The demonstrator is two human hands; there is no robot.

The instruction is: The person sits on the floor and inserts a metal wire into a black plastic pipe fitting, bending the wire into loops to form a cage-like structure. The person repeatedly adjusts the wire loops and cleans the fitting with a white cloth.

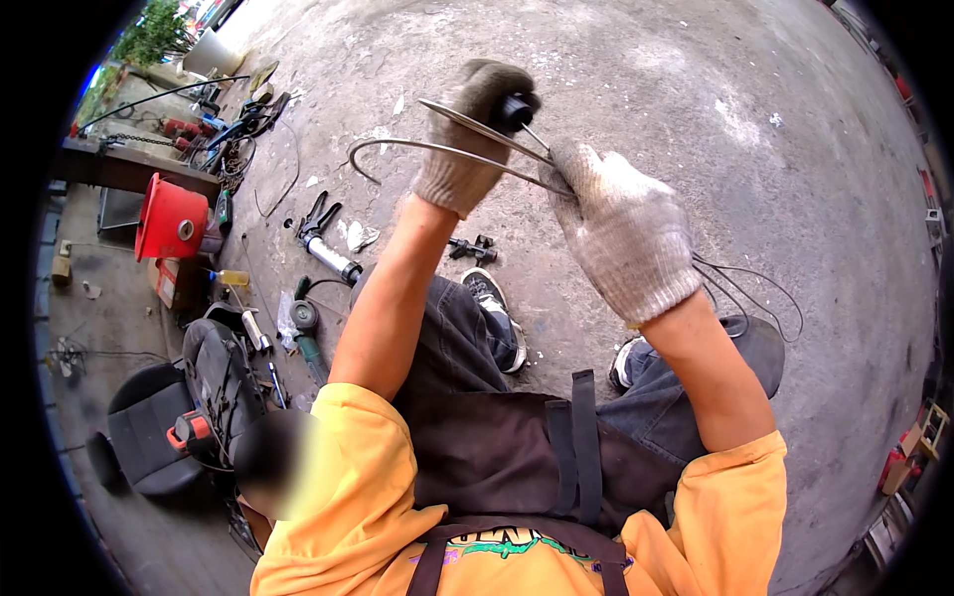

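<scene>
My left hand [477, 129], in a soiled knit glove, is closed around a black round-ended piece [514, 112]. A thin metal shaft runs from that piece toward my right hand; its exact kind I cannot make out. Gloved as well, my right hand [626, 223] pinches a grey wire [427, 148] between thumb and fingers. The wire bends back over my left wrist in two strands, one ending in a hooked curve. Thinner dark loops of wire [760, 288] stick out beyond my right wrist. Both hands are raised in front of me, close together.
On the concrete floor to the left lie a caulking-type gun [330, 256], a green angle grinder [306, 333] and a black fitting [474, 250]. Farther left are a red bucket-like container [171, 219], a black seat [154, 427] and tangled cables [234, 144]. Shelved items line the right edge.
</scene>
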